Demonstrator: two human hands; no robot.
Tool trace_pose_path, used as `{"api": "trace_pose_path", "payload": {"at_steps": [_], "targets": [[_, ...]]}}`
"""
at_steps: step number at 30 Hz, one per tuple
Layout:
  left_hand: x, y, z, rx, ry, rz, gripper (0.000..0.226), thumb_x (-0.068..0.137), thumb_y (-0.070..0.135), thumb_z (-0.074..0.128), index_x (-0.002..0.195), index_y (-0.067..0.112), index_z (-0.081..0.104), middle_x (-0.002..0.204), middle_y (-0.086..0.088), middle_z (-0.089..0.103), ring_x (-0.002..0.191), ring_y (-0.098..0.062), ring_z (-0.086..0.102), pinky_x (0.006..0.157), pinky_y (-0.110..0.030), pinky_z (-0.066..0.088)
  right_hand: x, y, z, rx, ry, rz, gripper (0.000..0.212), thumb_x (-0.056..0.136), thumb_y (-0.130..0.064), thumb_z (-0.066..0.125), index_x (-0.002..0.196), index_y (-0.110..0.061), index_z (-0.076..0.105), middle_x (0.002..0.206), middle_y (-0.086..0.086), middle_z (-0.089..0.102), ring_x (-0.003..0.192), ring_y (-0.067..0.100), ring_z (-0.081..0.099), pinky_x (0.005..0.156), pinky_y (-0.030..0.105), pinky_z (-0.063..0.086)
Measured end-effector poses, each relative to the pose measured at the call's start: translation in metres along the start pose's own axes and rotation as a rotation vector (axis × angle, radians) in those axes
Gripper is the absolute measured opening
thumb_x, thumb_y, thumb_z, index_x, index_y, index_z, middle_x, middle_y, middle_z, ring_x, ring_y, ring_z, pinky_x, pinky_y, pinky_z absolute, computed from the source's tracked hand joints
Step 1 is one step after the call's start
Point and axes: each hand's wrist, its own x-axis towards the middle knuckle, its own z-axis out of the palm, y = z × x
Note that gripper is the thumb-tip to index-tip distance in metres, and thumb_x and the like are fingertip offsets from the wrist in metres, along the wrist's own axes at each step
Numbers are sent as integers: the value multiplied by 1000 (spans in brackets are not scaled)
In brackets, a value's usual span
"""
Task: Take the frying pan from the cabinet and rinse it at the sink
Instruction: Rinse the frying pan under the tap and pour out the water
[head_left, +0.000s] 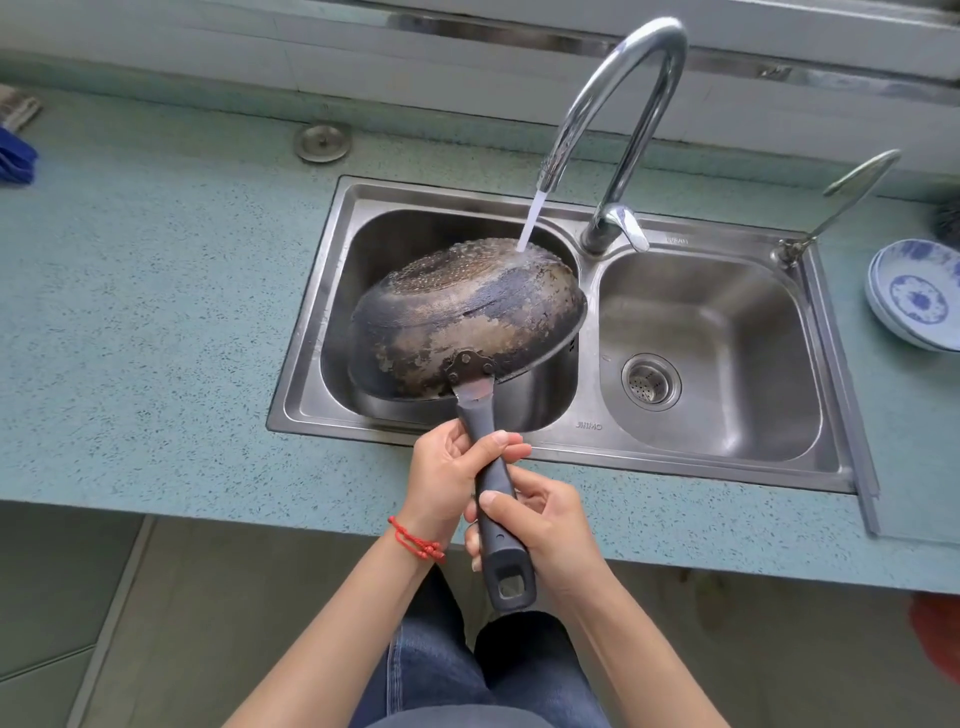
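The frying pan (462, 317) is turned bottom-up over the left basin of the steel double sink (306, 332), its blackened underside facing me. Water runs from the curved chrome faucet (623, 104) onto the pan's far edge. Both hands grip the pan's dark handle (493, 493). My left hand (452, 473), with a red string at the wrist, holds the upper part of the handle. My right hand (545, 535) holds the lower part, near the hanging hole.
The right basin (727, 312) holds only its drain strainer (651, 382). Stacked blue-and-white plates (914, 296) sit on the teal counter (156, 312) at the right. A second small tap (841, 197) stands at the sink's back right corner. A round metal cap (322, 142) lies behind the sink.
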Motion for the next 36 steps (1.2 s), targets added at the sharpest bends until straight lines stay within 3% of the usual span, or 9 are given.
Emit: {"api": "trace_pose_path", "payload": {"at_steps": [9,13,20,24,29,33,36], "targets": [[10,-3,7,-88,-93,-41,8,84,0,55,81,-3,62,67,-7,73,69,-17,72,60,-25,57,5,1,-8,-140,106,-51,6,71,-10,57,68,-10,62,62,7,63,49,22,57,54,34,51],[14,-4,8,-126,-113,-76,10,84,0,53,81,-2,62,66,-9,73,68,-17,71,61,-24,57,6,0,-9,-170,140,-60,10,71,-11,57,64,-14,63,61,7,62,52,25,57,61,43,50],[16,-9,10,-157,-148,-111,13,86,-3,49,79,-1,60,64,-5,73,65,-14,71,60,-23,57,4,2,-10,-202,176,-57,9,70,-10,56,65,-16,62,63,10,62,53,26,56,58,37,49],[17,-9,12,-140,-154,-98,11,86,-2,50,81,-2,60,65,-6,73,66,-14,71,59,-23,56,3,0,-13,-195,159,-57,6,71,-11,55,71,-7,60,60,7,62,48,21,57,53,32,51],[20,-4,14,-51,-119,-79,9,84,3,56,79,-1,62,65,-7,73,67,-18,71,59,-32,57,3,-10,-14,-117,114,-53,10,73,-12,55,73,-3,60,60,7,62,46,20,58,47,28,52],[24,2,16,10,-57,-65,10,81,8,62,75,1,64,67,-9,74,74,-34,65,75,-45,46,5,-22,-13,-7,59,-37,10,79,-6,55,83,2,59,67,11,61,47,20,57,45,27,52],[25,10,18,36,-35,-41,11,82,8,61,73,1,64,63,-7,73,69,-31,66,55,-30,50,8,-30,-11,51,31,-21,10,87,2,49,84,3,58,69,13,59,47,18,57,43,25,50]]}}
